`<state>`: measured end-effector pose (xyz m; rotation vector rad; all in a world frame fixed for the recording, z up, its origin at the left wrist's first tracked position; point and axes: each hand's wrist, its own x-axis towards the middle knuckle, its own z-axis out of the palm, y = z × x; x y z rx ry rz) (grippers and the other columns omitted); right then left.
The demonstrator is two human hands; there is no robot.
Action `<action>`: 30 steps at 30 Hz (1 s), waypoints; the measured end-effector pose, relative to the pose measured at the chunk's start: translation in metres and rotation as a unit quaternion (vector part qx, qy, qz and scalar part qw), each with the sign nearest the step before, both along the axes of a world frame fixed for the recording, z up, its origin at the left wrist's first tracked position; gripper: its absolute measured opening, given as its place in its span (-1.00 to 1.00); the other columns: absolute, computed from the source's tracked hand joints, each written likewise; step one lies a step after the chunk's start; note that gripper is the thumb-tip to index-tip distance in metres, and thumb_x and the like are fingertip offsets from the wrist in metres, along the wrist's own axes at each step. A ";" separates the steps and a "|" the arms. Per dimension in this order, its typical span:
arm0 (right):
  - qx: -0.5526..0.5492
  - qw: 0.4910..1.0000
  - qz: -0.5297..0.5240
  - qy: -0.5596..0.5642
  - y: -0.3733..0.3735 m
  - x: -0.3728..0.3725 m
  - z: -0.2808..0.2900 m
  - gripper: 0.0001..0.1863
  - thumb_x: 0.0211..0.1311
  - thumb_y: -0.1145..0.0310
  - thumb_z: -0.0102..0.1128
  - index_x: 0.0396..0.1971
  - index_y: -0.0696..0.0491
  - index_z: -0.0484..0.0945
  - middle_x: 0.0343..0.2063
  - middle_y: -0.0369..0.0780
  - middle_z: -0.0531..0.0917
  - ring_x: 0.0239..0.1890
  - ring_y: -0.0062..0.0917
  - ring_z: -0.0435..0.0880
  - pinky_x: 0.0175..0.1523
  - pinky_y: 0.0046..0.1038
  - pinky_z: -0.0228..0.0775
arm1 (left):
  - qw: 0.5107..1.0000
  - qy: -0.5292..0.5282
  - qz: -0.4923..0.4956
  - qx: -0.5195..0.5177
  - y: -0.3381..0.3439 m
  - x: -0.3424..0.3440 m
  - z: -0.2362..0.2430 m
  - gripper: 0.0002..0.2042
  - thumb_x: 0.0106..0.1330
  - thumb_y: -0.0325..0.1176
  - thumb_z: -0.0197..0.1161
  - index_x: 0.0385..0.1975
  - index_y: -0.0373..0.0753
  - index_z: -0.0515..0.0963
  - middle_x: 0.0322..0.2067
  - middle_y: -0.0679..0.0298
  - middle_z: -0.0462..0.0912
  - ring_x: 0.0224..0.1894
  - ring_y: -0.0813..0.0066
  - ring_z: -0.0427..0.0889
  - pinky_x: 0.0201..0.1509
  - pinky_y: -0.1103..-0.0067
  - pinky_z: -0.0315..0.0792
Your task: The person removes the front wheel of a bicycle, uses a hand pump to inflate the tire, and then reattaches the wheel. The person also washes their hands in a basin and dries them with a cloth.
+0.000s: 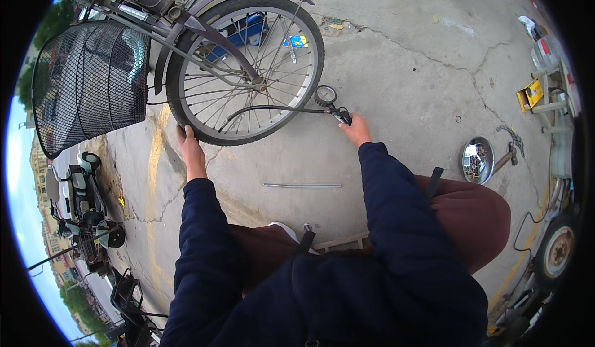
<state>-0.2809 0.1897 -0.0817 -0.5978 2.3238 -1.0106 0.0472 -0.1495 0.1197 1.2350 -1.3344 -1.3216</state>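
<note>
A bicycle wheel (290,94) with a black tire and wire spokes is side-on before me, held in its fork. My left hand (191,150) grips the black tire (214,137) at its near left edge, thumb on the sidewall. My right hand (356,130) is closed around the handle of a tire inflator (340,115), just right of the wheel. Its round dial gauge (325,95) sits beside the tire. From the inflator a black hose (273,107) runs left across the spokes; where its end meets the wheel is hard to make out.
A black mesh basket (93,77) is at the bicycle's front. A metal rod (302,186) lies on the concrete. Rightward are a steel bowl (478,144) of small parts, a hammer (505,161) and a yellow box (530,95). Behind the spokes lies a blue object (248,32).
</note>
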 end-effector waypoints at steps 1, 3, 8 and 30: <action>0.013 1.000 -0.007 0.007 0.000 0.000 0.002 -0.42 -0.01 0.23 0.45 -0.04 0.27 0.50 -0.19 0.10 0.66 -0.08 -0.06 0.66 0.00 -0.19 0.48 | 1.000 -0.002 -0.019 -0.011 0.001 0.001 0.000 -0.55 0.53 -0.38 -0.02 0.36 -0.32 0.18 0.22 0.19 0.40 0.17 0.38 0.43 0.24 0.51 0.33; 0.001 1.000 -0.005 0.002 0.000 0.000 0.005 -0.44 0.00 0.23 0.45 -0.06 0.26 0.51 -0.19 0.09 0.67 -0.08 -0.06 0.65 0.00 -0.18 0.48 | 1.000 -0.011 -0.019 -0.011 0.001 0.003 -0.001 -0.56 0.53 -0.38 -0.03 0.36 -0.32 0.18 0.22 0.18 0.40 0.18 0.37 0.43 0.25 0.51 0.32; 0.005 1.000 -0.012 -0.004 0.003 0.000 0.011 -0.47 0.00 0.25 0.45 -0.11 0.27 0.50 -0.20 0.11 0.66 -0.09 -0.03 0.65 0.00 -0.18 0.48 | 0.998 -0.014 -0.043 -0.046 -0.007 0.004 -0.006 -0.55 0.54 -0.39 -0.06 0.36 -0.37 0.16 0.27 0.13 0.35 0.24 0.37 0.38 0.35 0.51 0.20; -0.022 0.999 -0.016 -0.016 0.003 0.003 0.013 -0.47 0.00 0.32 0.45 -0.07 0.29 0.48 -0.20 0.14 0.65 -0.07 -0.01 0.64 0.01 -0.18 0.47 | 0.997 -0.035 -0.037 -0.066 -0.010 0.002 -0.005 -0.56 0.54 -0.39 -0.06 0.36 -0.38 0.17 0.26 0.11 0.37 0.24 0.34 0.38 0.33 0.52 0.19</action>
